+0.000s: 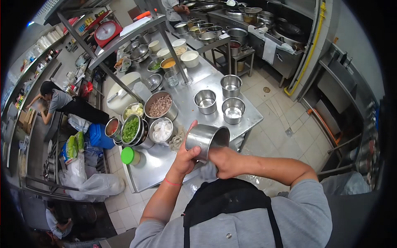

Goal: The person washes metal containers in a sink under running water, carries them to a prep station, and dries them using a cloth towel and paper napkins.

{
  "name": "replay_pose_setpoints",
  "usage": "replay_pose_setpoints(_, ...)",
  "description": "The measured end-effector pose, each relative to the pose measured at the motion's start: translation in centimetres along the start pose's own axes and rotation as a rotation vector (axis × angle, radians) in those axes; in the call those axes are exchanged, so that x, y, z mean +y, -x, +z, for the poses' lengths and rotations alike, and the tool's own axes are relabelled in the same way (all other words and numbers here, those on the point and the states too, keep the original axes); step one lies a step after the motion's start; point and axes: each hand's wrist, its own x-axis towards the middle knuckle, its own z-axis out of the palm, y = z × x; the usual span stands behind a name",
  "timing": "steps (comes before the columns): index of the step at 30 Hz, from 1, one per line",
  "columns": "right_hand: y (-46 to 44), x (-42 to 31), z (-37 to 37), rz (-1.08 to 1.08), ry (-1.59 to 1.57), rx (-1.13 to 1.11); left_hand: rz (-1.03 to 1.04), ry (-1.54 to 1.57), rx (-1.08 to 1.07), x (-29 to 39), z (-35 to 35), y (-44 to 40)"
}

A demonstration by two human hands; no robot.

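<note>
My left hand (186, 159) grips a steel pot (200, 140) from its left side, tilted on its side with the mouth to the right. My right hand (223, 162) is at the pot's mouth, its fingers closed round a greyish cloth (208, 170) that hangs below the pot. Beyond them on the steel table (186, 93) stand three similar pots, one at the left (205, 101), one at the back (231, 86) and one at the right (233, 110). A crumpled cloth (178, 139) lies by the table's near side.
Bowls of chopped greens (130, 129), pinkish chopped food (161, 106) and white pieces (161, 130) crowd the table's left, near a green-lidded jar (130, 156). A metal shelf (124, 39) rises above. Other people stand at the left (68, 103), back (173, 10) and lower left (58, 221).
</note>
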Motion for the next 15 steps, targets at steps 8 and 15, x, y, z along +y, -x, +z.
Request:
replay_pose_setpoints(8,1.9,-1.8,-9.8,0.112,-0.982,0.657,0.087,0.543,0.218,-0.8,-5.1,1.4)
replay_pose_setpoints(15,-6.1,-1.1,-8.9,-0.585,0.533,0.293,0.031,0.324,-0.086,4.1,0.1,-2.5)
